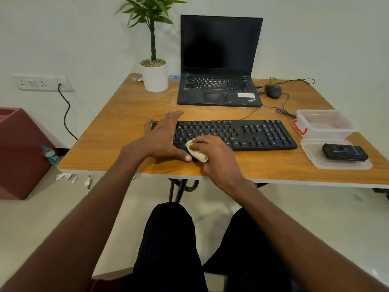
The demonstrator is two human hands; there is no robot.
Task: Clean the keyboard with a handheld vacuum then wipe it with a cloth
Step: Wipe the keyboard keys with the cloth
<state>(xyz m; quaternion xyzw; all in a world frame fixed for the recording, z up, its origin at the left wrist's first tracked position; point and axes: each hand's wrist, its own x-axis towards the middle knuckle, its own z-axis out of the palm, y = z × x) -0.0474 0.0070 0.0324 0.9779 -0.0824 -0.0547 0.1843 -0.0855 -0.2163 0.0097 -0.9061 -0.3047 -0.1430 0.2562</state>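
A black keyboard (248,133) lies across the middle of the wooden table (117,114). My left hand (162,138) rests flat on the keyboard's left end, fingers straight and spread, thumb on the table by its front edge. My right hand (214,154) grips a bunched cream cloth (195,151) and presses it against the lower left keys. The black handheld vacuum (345,152) lies on a clear plastic lid (315,159) at the right.
An open black laptop (219,89) stands behind the keyboard, with a potted plant (154,76) to its left and a wired mouse (273,91) to its right. A clear plastic box (326,125) sits at the right edge. Cables run behind the keyboard.
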